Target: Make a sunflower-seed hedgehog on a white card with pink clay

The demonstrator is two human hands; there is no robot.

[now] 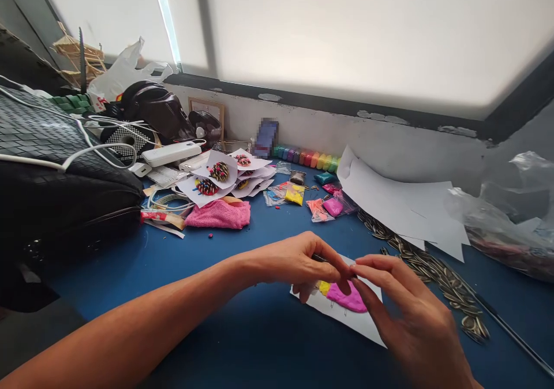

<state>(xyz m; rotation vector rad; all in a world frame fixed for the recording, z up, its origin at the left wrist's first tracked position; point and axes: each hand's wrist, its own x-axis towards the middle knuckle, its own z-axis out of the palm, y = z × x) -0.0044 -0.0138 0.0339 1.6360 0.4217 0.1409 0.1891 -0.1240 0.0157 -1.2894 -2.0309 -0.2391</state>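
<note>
My left hand (pixel 298 260) and my right hand (pixel 409 299) meet at their fingertips above a white sheet of paper (pixel 367 326). Both are closed in a pinch around something small and dark, mostly hidden by the fingers. Another dark sliver shows between the left thumb and forefinger; its kind is unclear. On the paper beneath lies a flat magenta clay shape (pixel 346 298) with a yellow clay patch (pixel 324 288) at its left end. Thin drawn lines show below the magenta clay. Sunflower seeds (pixel 433 273) lie heaped right of the paper.
Clay packets (pixel 294 194) lie ahead, behind them a row of coloured tubs (pixel 307 157). Finished seed-and-clay pictures (pixel 220 171) are stacked left, above a pink cloth (pixel 219 213). A black bag (pixel 64 187) fills the left side. White sheets (pixel 389 198) and a metal rod (pixel 511 325) are right.
</note>
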